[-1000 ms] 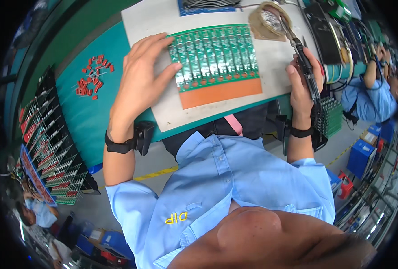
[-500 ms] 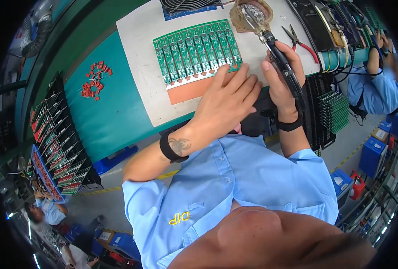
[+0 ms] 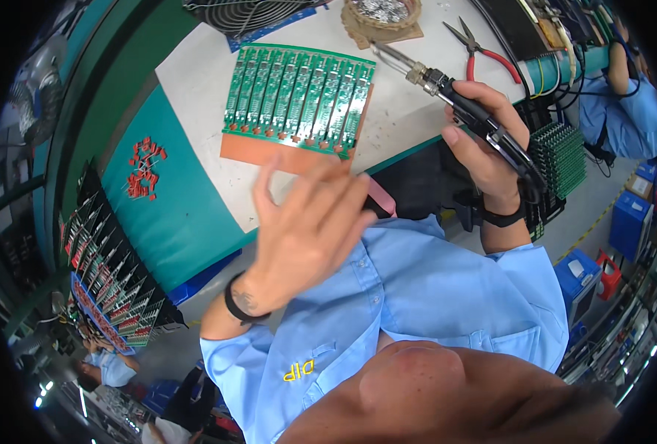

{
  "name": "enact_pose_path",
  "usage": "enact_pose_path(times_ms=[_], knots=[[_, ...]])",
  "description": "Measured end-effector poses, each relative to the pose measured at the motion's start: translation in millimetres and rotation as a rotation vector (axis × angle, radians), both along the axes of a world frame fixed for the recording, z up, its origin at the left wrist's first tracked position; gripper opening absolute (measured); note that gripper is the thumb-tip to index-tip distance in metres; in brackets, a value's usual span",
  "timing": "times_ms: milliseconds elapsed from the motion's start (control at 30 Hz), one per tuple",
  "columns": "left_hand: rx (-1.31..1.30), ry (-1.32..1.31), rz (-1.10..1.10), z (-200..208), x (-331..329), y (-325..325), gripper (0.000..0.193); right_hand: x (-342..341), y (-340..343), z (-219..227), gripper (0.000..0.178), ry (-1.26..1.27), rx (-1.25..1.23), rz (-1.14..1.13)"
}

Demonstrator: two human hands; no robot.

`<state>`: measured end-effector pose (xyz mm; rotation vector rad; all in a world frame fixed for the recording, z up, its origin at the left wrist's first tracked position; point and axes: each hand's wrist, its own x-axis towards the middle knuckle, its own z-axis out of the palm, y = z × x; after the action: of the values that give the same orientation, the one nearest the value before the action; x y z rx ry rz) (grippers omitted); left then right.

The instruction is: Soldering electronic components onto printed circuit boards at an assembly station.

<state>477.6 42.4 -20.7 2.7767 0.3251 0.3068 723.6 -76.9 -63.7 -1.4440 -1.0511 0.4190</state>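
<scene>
While the right hand point(image 3: 485, 161) grips a black-handled soldering iron point(image 3: 484, 122), its metal tip points up and leftward, close to the upper right corner of a green circuit-board panel point(image 3: 299, 100) in this view; how high the tip is above the work surface cannot be told. The left hand point(image 3: 306, 229) is empty, its fingers loosely spread and blurred. Its fingertips overlap the near edge of an orange-brown board point(image 3: 258, 153), but whether they touch it is unclear.

The panel, made up of narrow strips side by side, lies on that orange-brown board, which shows along the near and right edges. Both are on a white sheet point(image 3: 410, 122) over a teal mat point(image 3: 195, 229). Beyond the panel sit a round container of silvery material point(image 3: 384, 9) and a fan with a wire grille point(image 3: 258, 16). Red-handled pliers point(image 3: 482, 53) lie to the right with their jaws parted. On the mat at left is a loose heap of small red components point(image 3: 145, 170). Green boards point(image 3: 558, 163) stand in a stack beyond the right wrist.
</scene>
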Motion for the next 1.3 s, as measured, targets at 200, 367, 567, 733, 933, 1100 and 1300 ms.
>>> enact_pose_path(times_ms=[200, 367, 567, 733, 933, 1100, 1300], knots=[[-0.059, 0.027, 0.118, 9, 55, 65, 0.052, 9, -19, 15, 0.044, 0.073, -0.166, 0.102], [-0.072, 0.065, 0.019, 0, 83, 80, 0.051, 15, -17, 6, 0.042, 0.024, -0.09, 0.128], [-0.017, 0.152, 0.036, -6, 87, 79, 0.046, 21, -17, 5, 0.042, -0.063, -0.122, 0.2], [-0.033, 0.149, 0.049, -7, 87, 80, 0.045, 21, -13, 4, 0.041, -0.076, -0.127, 0.209], [-0.041, 0.142, 0.051, -8, 86, 79, 0.046, 22, -11, 5, 0.04, -0.103, -0.132, 0.216], [-0.048, 0.141, 0.053, -8, 86, 79, 0.046, 23, -9, 6, 0.04, -0.079, -0.14, 0.215], [-0.054, 0.133, 0.051, -9, 86, 80, 0.047, 24, -9, 9, 0.041, -0.06, -0.172, 0.22]])
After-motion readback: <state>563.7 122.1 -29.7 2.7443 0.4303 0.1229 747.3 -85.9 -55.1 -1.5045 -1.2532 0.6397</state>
